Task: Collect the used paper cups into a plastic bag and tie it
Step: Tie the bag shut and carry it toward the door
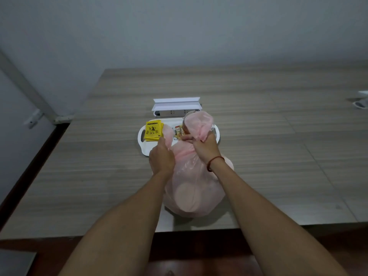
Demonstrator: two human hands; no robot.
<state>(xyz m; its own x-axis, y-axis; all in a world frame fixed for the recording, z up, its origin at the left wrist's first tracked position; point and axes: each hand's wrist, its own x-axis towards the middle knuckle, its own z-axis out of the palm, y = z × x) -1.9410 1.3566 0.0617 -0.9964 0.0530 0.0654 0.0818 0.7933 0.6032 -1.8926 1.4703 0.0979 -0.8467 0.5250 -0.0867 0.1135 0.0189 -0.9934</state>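
A translucent pink plastic bag (194, 188) bulges on the wooden table near its front edge. Round paper cups (186, 196) show faintly through its skin. My left hand (161, 156) is closed on the bag's left top flap. My right hand (206, 147), with a red cord at the wrist, grips the right flap, which puffs up above the fingers. The bag's neck is bunched between the two hands.
Behind the bag lies a white tray (142, 140) with a yellow tea packet (153, 130) and small sachets (178, 132). A white socket box with a raised lid (176, 107) stands behind the tray. Grey walls close the back and left.
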